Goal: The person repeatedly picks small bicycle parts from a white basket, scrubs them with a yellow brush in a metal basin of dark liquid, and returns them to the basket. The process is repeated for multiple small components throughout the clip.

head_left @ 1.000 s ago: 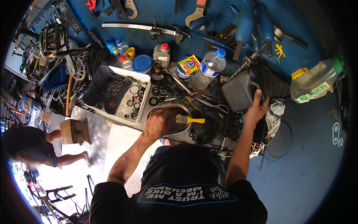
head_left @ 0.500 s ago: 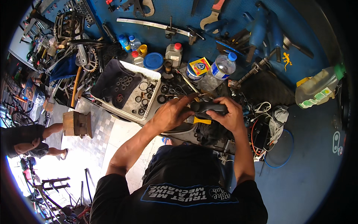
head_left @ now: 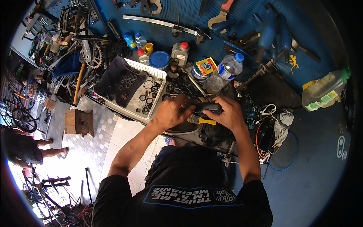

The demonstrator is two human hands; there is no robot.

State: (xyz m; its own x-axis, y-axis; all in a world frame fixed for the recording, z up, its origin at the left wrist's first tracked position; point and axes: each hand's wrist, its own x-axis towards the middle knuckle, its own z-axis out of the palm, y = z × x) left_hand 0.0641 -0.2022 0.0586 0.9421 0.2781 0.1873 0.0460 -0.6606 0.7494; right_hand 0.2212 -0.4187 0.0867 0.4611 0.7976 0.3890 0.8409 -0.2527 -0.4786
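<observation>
A smooth black bike part (head_left: 210, 107), rounded and elongated, is held between my two hands over the cluttered bench; its exact kind is hard to make out. My right hand (head_left: 229, 115) wraps its right end, thumb on top. At the other end, my left hand (head_left: 171, 112) is closed with thumb and fingers together, partly hiding that end. Just beneath the part lies a paintbrush (head_left: 206, 121) with a yellow handle. Left of my left hand is a white perforated tray (head_left: 160, 92) holding a dark cloth (head_left: 113, 86) and several rings and bearings.
Behind my hands stand a clear bottle with a blue cap (head_left: 230, 67), a grey bottle with a red cap (head_left: 180, 54) and a blue-lidded tub (head_left: 158, 59). White cables (head_left: 267, 109) lie right. Tools hang on the blue wall. Another person (head_left: 26, 146) is at far left.
My left fingers have drawn in and curled closer at the part's left end, and the part sits slightly lower in my right hand. At far left, the other person has shifted.
</observation>
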